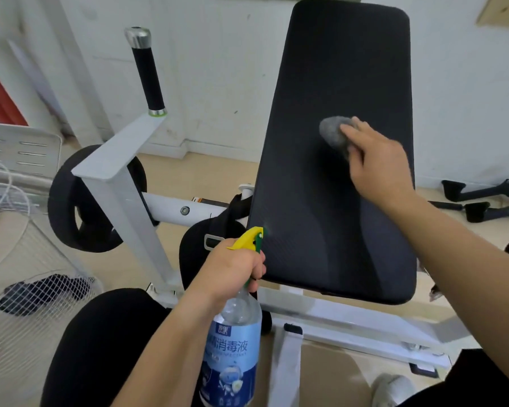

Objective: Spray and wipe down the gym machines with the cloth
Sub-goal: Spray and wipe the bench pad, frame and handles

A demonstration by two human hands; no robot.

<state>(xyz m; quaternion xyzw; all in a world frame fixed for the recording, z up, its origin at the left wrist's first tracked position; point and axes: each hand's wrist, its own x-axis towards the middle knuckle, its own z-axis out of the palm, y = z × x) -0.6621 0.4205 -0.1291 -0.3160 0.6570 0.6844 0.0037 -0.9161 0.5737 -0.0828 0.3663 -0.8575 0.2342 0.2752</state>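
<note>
A large black back pad [329,83] of a white-framed gym machine fills the middle of the view, tilted away from me. My right hand [379,163] presses a bunched grey cloth [334,132] against the pad's middle. My left hand [232,267] grips the neck of a clear spray bottle [232,348] with a blue label. Its yellow and green trigger head [252,237] points at the pad's lower left edge, and my fingers curl round the trigger.
A black padded handle [147,71] with a chrome cap rises from the white frame arm [121,148] on the left, beside a black roller pad [68,198]. A white wire basket [21,277] stands lower left. Black bar attachments [482,198] lie on the floor at right.
</note>
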